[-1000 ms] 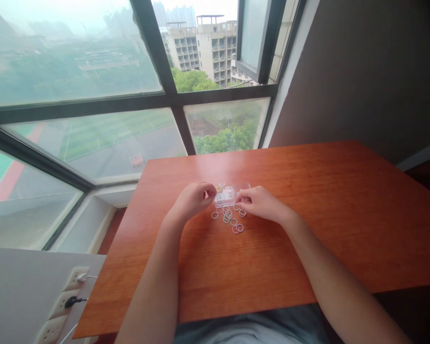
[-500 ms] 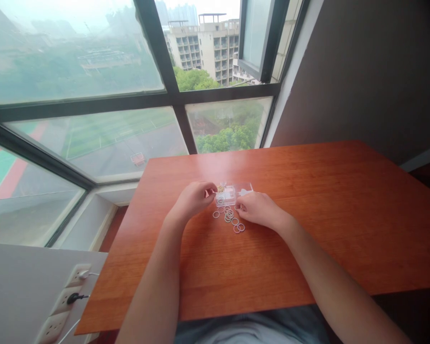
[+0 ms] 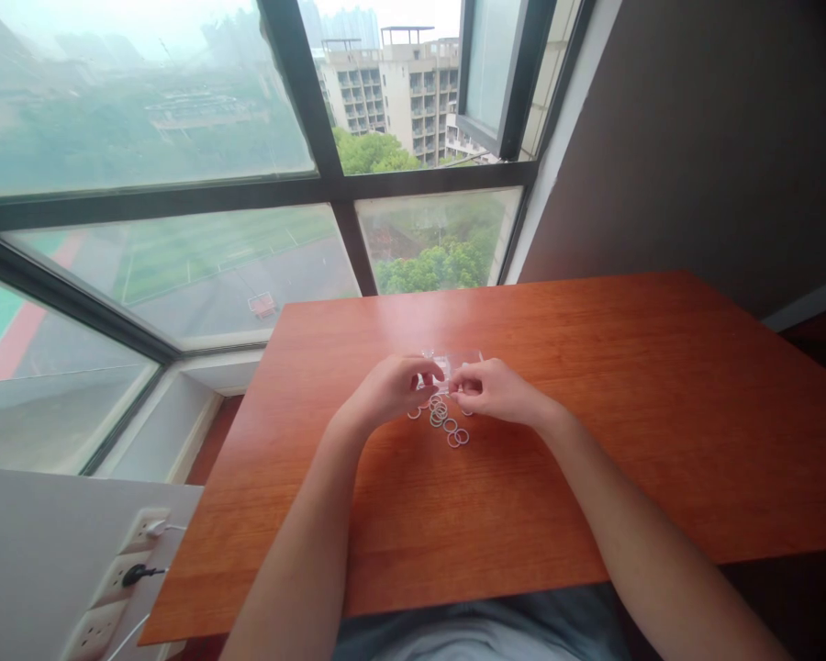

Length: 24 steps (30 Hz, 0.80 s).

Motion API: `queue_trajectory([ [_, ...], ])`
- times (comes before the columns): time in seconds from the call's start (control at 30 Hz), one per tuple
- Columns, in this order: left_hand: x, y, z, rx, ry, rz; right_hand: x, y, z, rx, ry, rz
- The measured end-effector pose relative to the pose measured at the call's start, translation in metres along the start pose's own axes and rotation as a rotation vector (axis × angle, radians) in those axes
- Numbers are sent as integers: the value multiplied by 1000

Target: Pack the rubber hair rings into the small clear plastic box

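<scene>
In the head view, my left hand (image 3: 394,387) hovers over the left part of a clear plastic box (image 3: 442,364), its fingers curved and the thumb apart from the index finger. Facing it, a small gap away, is my right hand (image 3: 490,389), its thumb and fingertips pinched together. Whatever may be between them is too small to make out. Several thin pale rings (image 3: 439,411) lie loosely on the table below both hands, some overlapping. Nearer to me are two linked-looking rings (image 3: 458,438). My hands hide much of the box and some rings.
The reddish-brown wooden table (image 3: 523,514) reaches the window frame (image 3: 358,188) at the back. A grey wall (image 3: 661,165) stands on the right. At lower left, wall sockets (image 3: 120,578) hold a white plug and a black plug (image 3: 138,575).
My left hand has moved right, closer to my right hand, and its pinch has loosened. The right hand has shifted slightly, and a ring now shows below it. The box is more covered.
</scene>
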<state>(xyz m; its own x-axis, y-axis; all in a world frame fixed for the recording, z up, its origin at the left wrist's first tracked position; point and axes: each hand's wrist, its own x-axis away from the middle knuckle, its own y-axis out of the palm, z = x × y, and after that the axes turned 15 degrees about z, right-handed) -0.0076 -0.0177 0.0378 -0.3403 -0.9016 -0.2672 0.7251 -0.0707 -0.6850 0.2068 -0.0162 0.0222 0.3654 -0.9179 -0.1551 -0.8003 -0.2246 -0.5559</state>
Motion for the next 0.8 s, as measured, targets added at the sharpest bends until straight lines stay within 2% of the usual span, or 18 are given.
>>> queue_trajectory([
  [0.17, -1, 5, 3, 4, 42, -14, -1, -1, -3, -132, 74, -19],
  [0.33, -2, 6, 4, -26, 60, -4, -1, -1, -5, -141, 77, -5],
  [0.47, -1, 3, 3, -107, 74, 25, -1, 0, -2, -70, 53, -4],
  [0.6, -1, -6, -3, -241, 70, 128, 0, 1, -4, 77, -20, -5],
  [0.8, -1, -15, -15, -335, 22, 195, 3, 5, -9, 164, -102, -105],
])
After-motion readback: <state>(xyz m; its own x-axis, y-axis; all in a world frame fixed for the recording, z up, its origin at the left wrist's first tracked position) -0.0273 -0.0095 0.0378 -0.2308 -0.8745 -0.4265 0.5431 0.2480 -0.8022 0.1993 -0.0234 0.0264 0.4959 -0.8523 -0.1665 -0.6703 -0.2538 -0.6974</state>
